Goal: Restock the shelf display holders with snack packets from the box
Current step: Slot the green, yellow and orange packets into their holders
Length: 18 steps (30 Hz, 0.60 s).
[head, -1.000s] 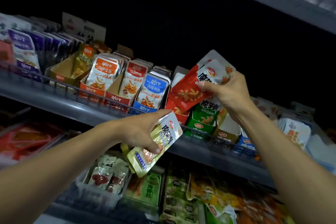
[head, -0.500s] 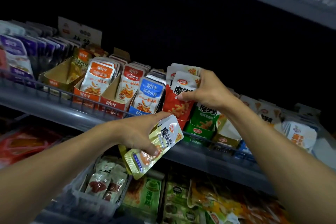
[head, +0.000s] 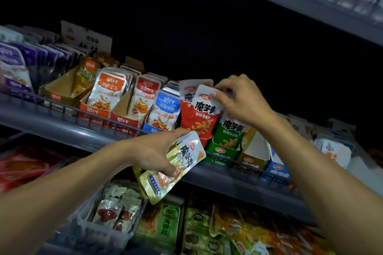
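Snack packets: two red ones [head: 199,114] stand upright in the red display holder on the middle shelf [head: 62,128], the rear packet half covered by the front one. Head view, the only view supplied. The right hand [head: 238,99] pinches the top right corner of the front red packet with curled fingers. The left hand [head: 153,153] grips a yellow packet [head: 174,167] below the shelf rail; a second yellow edge appears to show behind it, though the count is uncertain.

Holders along the shelf, left to right: one yellow-brown holder [head: 62,89], mostly bare cardboard; one orange holder [head: 97,107]; one red holder [head: 124,120]; one blue holder [head: 159,128]; then the red packets; one green holder [head: 223,147] just beside them; one tan holder [head: 252,155], its contents not visible. Packet counts inside the rows cannot be made out, since only the front faces show.

Purple packets [head: 18,68] at far left are blurred and cut off by the frame. The lower shelf goods [head: 161,225] are dim and indistinct. No box is identifiable.
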Each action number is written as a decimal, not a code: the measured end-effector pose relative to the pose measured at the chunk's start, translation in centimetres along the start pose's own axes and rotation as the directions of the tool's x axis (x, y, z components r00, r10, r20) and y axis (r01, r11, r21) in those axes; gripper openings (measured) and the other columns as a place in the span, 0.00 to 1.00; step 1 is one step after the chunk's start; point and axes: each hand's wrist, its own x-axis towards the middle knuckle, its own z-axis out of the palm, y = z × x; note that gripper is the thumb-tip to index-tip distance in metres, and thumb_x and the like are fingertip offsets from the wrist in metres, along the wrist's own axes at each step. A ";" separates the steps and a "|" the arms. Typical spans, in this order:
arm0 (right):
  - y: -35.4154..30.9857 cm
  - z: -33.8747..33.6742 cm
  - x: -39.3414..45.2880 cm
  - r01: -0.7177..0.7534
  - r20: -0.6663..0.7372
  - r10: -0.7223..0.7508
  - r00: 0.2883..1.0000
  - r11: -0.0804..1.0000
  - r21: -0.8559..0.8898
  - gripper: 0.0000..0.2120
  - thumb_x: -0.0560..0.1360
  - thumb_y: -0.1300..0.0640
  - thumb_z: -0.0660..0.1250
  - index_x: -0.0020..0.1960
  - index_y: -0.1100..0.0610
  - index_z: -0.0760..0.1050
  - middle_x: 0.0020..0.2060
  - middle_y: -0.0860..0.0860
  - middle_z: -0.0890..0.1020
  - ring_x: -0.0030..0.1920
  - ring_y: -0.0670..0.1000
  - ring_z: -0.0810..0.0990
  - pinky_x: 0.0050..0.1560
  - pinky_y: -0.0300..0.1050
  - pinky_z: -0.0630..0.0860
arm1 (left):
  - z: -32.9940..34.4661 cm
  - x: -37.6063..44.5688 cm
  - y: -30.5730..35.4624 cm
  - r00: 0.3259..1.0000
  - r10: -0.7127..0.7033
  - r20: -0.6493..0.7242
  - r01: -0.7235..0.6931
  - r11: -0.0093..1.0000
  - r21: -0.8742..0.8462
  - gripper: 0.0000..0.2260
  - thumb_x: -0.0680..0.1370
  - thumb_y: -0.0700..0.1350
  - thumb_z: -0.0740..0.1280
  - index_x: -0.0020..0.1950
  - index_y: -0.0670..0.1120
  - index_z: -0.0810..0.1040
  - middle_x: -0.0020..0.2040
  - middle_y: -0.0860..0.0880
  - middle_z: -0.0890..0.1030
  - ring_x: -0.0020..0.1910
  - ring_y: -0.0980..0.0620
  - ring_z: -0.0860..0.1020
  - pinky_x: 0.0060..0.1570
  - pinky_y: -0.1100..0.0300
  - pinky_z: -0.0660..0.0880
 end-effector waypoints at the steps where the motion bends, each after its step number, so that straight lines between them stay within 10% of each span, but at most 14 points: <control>1: 0.0 -0.5 0.3 -0.005 0.005 0.005 1.000 0.996 0.085 0.08 0.79 0.49 0.65 0.51 0.51 0.79 0.46 0.47 0.80 0.51 0.49 0.77 0.48 0.48 0.75 | 0.0 0.0 0.0 1.000 -0.001 -0.004 0.001 1.000 0.000 0.47 0.71 0.37 0.76 0.78 0.56 0.50 0.46 0.60 0.78 0.38 0.64 0.80 0.38 0.69 0.74; 8: -0.3 -1.3 1.5 -0.055 0.146 0.027 0.989 0.981 0.187 0.05 0.79 0.55 0.67 0.45 0.46 0.77 0.41 0.42 0.82 0.45 0.43 0.81 0.44 0.45 0.80 | 0.1 -0.1 0.2 1.000 0.003 -0.023 -0.003 1.000 0.023 0.45 0.72 0.38 0.76 0.78 0.57 0.51 0.47 0.61 0.76 0.39 0.62 0.79 0.39 0.70 0.74; 12: -0.6 -0.2 1.2 -0.059 0.233 0.027 0.972 0.990 0.129 0.06 0.79 0.56 0.67 0.44 0.47 0.76 0.41 0.43 0.79 0.44 0.43 0.80 0.40 0.39 0.75 | 0.1 -0.1 0.1 0.997 0.034 -0.062 -0.033 0.999 0.015 0.46 0.71 0.39 0.77 0.77 0.59 0.52 0.62 0.56 0.76 0.52 0.56 0.78 0.57 0.59 0.76; 18: -0.4 -0.4 1.2 -0.050 0.261 0.026 0.965 0.995 0.086 0.03 0.77 0.54 0.70 0.50 0.50 0.80 0.41 0.43 0.80 0.47 0.46 0.81 0.42 0.37 0.74 | 0.1 -0.1 0.1 0.998 0.027 -0.048 -0.025 0.999 0.044 0.44 0.71 0.39 0.76 0.78 0.58 0.53 0.56 0.62 0.74 0.46 0.60 0.77 0.47 0.70 0.74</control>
